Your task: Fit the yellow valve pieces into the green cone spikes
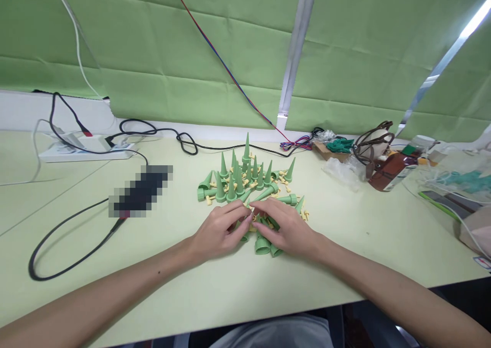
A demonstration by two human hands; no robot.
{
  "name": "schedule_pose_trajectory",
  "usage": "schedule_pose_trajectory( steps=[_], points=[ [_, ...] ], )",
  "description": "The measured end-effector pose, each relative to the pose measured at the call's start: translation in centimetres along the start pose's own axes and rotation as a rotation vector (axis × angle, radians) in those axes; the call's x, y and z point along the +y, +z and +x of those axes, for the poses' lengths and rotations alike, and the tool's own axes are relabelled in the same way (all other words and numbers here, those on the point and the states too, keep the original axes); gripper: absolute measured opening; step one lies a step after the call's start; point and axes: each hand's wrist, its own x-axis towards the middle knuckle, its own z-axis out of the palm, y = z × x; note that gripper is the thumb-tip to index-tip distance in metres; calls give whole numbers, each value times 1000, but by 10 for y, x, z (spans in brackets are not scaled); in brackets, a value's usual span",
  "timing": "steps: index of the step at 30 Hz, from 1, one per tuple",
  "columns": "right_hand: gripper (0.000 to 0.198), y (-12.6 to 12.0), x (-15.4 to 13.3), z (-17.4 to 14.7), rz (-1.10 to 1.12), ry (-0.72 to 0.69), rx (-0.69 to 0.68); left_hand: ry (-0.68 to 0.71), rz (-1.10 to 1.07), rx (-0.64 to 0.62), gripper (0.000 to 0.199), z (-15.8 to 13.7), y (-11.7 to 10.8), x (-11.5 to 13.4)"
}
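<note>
Over the front of a heap of green plastic cone-shaped spikes, my two hands meet with their fingertips nearly touching. My left hand is closed in a pinch of thumb and forefinger; what lies between the tips is too small to make out. Curled toward it, my right hand has bent fingers and thumb closing around something small that I cannot identify, with a bit of yellow showing near the tips. Small yellow plastic pieces are scattered among the spikes. Below my right palm, a green spike lies with its wide hollow end toward me.
On the left lie a dark pixelated device, a looping black cable and a white power strip. To the right are a brown bottle, clear plastic wrapping and a phone-like object. Green fabric hangs behind the table.
</note>
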Motion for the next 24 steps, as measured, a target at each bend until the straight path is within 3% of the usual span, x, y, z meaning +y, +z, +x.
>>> schedule_pose_trajectory(
  steps=[12,24],
  points=[
    [9,-1,-1,2,71,36,73,-65,-36,48,14,1,0,1],
    [8,-3,-6,3,73,29,94,-71,-27,15,19,3,-1,2]
  ],
)
